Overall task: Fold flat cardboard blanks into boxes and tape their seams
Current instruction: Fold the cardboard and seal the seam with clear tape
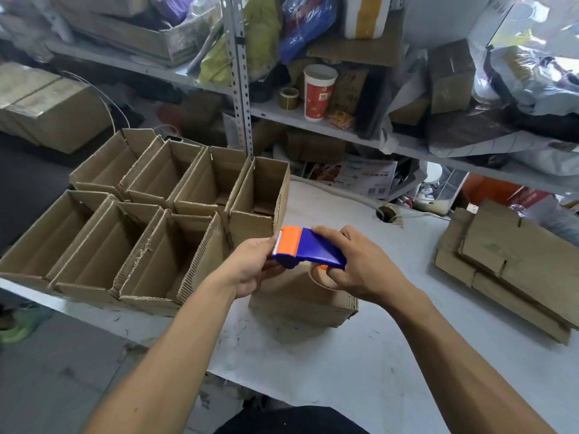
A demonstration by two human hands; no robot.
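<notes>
Now, seen from the head camera, taping is in hand: the right hand [354, 267] grips the blue-and-orange tape dispenser [308, 250] above a folded box [302, 300] on the table [344, 364], while the left hand [250, 267] pinches at its toothed end. Next, probably, comes drawing tape onto the seam. The seam and tape end are hidden; finished boxes [150, 211] stand left, flat blanks [513, 267] right.

I see a white bench [360, 355]: open boxes [150, 220] crowd its left edge, one closed box [300, 299] mid-bench, flat blanks [513, 270] stacked at the right edge.
</notes>
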